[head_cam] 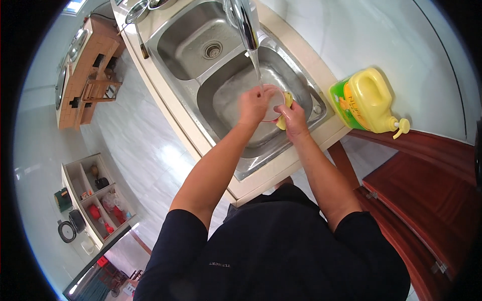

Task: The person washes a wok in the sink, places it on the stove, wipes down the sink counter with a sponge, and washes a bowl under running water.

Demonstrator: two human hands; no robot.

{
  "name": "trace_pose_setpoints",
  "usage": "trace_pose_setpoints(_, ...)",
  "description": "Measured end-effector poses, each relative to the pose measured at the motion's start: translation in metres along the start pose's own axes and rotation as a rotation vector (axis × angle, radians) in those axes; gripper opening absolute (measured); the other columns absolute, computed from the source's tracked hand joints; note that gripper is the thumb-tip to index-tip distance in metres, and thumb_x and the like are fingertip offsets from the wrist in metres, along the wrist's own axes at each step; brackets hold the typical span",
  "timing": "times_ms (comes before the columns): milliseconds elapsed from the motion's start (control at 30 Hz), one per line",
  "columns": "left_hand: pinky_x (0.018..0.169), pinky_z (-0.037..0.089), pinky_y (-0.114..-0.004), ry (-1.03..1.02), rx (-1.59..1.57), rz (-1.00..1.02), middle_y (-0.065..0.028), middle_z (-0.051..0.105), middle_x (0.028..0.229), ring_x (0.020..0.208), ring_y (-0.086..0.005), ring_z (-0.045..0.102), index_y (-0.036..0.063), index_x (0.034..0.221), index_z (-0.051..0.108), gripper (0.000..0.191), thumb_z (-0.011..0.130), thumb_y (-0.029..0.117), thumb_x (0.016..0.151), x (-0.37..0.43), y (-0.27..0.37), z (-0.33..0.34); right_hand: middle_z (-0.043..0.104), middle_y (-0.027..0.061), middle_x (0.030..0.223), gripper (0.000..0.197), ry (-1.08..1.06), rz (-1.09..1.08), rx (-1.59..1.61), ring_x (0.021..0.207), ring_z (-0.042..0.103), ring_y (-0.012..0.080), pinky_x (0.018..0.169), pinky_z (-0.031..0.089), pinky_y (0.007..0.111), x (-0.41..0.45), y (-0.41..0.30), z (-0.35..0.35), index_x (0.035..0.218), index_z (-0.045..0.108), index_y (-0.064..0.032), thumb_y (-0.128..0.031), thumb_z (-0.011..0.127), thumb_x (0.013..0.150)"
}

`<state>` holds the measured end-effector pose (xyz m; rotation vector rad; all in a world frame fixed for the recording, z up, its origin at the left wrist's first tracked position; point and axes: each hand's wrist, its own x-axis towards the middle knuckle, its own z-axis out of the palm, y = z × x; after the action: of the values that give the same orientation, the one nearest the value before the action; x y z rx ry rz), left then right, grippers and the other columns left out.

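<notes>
A pale bowl with a red rim (278, 108) is held tilted over the right-hand basin of a stainless steel sink (229, 109). My right hand (294, 118) grips its right side, the thumb over the rim. Between that hand and the bowl a yellow cloth or sponge (288, 99) is pinched. My left hand (253, 106), blurred, is at the bowl's left rim with its fingers curled over the inside; part of the bowl is hidden behind it. From a chrome faucet (246, 28), water (257, 66) runs down onto the left fingers and the bowl.
The left basin (188, 45) shows its drain strainer (212, 49). A yellow detergent jug with a pump (371, 99) is on the right by the wall. A handled strainer (138, 15) lies at the counter's far left corner. Red wooden doors (425, 192) are at lower right.
</notes>
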<state>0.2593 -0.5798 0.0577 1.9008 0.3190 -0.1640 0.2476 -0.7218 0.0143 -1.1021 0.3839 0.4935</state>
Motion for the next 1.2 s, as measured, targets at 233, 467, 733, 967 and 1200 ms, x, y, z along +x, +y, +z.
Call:
trace_pose_setpoints(233,0.077,0.055,-0.044,0.214,-0.181,-0.076,-0.0192,0.06,0.126,0.099,-0.0304,0.066,-0.0003,0.137,0.049,0.057,0.055,0.043,0.099,-0.016,-0.051,-0.008,0.065,0.0056,0.097,0.031,0.047,-0.002,0.01,0.079,0.065,0.0174,0.062,0.056,0.034,-0.003,0.001,-0.005,0.11,0.062,-0.0033,-0.013,0.065,0.08)
trace_pose_setpoints(467,0.086,0.059,-0.048,-0.081,-0.922,-0.465,-0.0159,0.058,0.13,0.11,-0.0322,0.064,0.004,0.14,0.045,0.053,0.044,0.043,0.104,-0.027,-0.035,-0.006,0.067,0.0102,0.08,0.038,0.135,-0.373,-1.051,0.071,0.065,0.0191,0.065,0.052,0.034,-0.017,-0.033,0.005,0.097,0.064,0.0001,-0.036,0.071,0.088)
trace_pose_setpoints(733,0.076,0.062,-0.041,0.007,-0.734,-0.521,-0.0117,0.062,0.123,0.102,-0.0271,0.068,0.0094,0.141,0.046,0.042,0.05,0.025,0.102,-0.021,-0.042,-0.009,0.065,0.013,0.105,0.026,-0.17,0.025,0.213,0.097,0.068,0.0274,0.066,0.06,0.043,-0.037,-0.078,0.051,0.117,0.055,-0.0016,-0.02,0.052,0.099)
trace_pose_setpoints(967,0.064,0.063,-0.041,0.041,-0.72,-0.415,-0.0093,0.064,0.119,0.097,-0.0274,0.069,0.012,0.136,0.052,0.051,0.047,-0.003,0.088,-0.017,-0.041,0.0,0.068,0.0172,0.098,0.025,-0.017,-0.303,-0.907,0.088,0.065,0.0292,0.077,0.051,0.038,0.002,-0.043,0.035,0.097,0.067,0.001,-0.022,0.059,0.095)
trace_pose_setpoints(1200,0.06,0.063,-0.039,0.02,-0.667,-0.443,-0.0096,0.064,0.118,0.095,-0.027,0.069,0.0098,0.133,0.056,0.052,0.044,-0.007,0.084,-0.015,-0.049,-0.007,0.065,0.0184,0.1,0.033,-0.232,-0.062,-0.389,0.1,0.063,0.0365,0.089,0.05,0.043,0.018,-0.056,0.043,0.118,0.064,-0.004,-0.009,0.062,0.085)
